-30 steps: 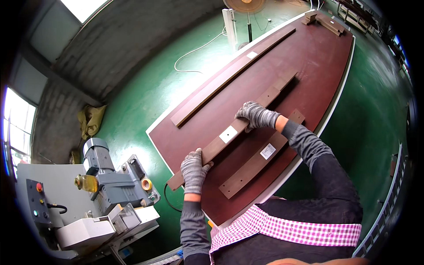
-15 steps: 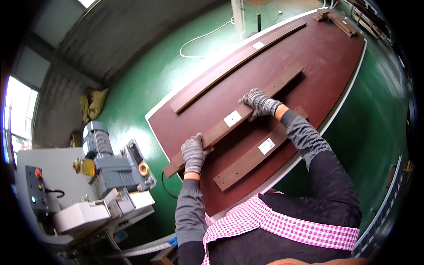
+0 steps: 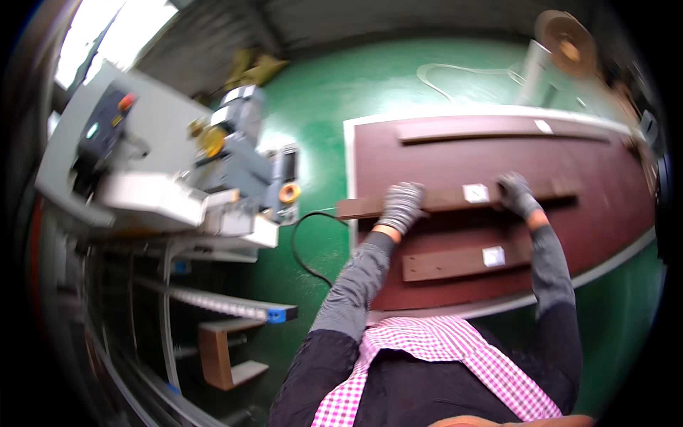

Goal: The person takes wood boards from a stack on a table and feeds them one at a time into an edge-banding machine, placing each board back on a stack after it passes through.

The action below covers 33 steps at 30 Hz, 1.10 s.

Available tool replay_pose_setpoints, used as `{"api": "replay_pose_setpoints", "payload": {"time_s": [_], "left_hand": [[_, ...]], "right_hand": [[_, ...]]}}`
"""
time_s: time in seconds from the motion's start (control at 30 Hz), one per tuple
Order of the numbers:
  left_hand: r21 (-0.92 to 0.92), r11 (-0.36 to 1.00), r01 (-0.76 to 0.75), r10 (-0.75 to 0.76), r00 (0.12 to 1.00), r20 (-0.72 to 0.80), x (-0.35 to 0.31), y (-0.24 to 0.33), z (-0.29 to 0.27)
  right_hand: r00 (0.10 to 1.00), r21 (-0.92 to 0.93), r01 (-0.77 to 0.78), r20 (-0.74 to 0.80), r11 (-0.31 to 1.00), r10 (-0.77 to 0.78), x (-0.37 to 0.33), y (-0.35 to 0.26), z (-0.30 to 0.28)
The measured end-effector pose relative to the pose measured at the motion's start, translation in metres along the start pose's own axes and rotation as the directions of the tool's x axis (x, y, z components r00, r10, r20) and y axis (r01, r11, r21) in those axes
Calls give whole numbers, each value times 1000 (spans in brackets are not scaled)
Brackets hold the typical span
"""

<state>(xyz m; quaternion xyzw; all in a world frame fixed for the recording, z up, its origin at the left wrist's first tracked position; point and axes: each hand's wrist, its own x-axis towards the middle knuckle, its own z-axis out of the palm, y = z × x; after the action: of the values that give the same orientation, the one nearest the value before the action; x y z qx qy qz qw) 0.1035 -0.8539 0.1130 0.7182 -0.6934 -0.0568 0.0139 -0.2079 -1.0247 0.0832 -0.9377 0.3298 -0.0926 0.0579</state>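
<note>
View swung L, both hands on brd

Illegible labels on brown boards

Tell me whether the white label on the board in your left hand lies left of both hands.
No, the white label on that board lies between the left hand and right hand.

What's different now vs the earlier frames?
The view swung: the table now runs nearly level instead of slanting up right, and the machine sits higher in the picture. No visible grasp or release: left hand and right hand still hold the middle board. Far board and near board stay on the table. Blur hides any slight slide.
</note>
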Motion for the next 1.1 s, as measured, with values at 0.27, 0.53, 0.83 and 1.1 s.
{"api": "replay_pose_setpoints", "payload": {"time_s": [0.27,0.53,0.83,1.1], "left_hand": [[-56,995,-83,86,994,68,-85,36,11],[-244,957,-160,80,948,-308,-118,-21,56],[-221,755,617,-526,370,-766,-384,-236,-1],[-195,92,977,-757,-58,-651,-577,-383,-18]], "right_hand": [[1000,148,-16,8,989,15,-112,-1,40],[896,240,-439,48,866,441,-131,7,59],[946,534,-56,-241,844,215,-67,-161,74],[938,357,324,-243,876,-248,32,-339,14]]}}
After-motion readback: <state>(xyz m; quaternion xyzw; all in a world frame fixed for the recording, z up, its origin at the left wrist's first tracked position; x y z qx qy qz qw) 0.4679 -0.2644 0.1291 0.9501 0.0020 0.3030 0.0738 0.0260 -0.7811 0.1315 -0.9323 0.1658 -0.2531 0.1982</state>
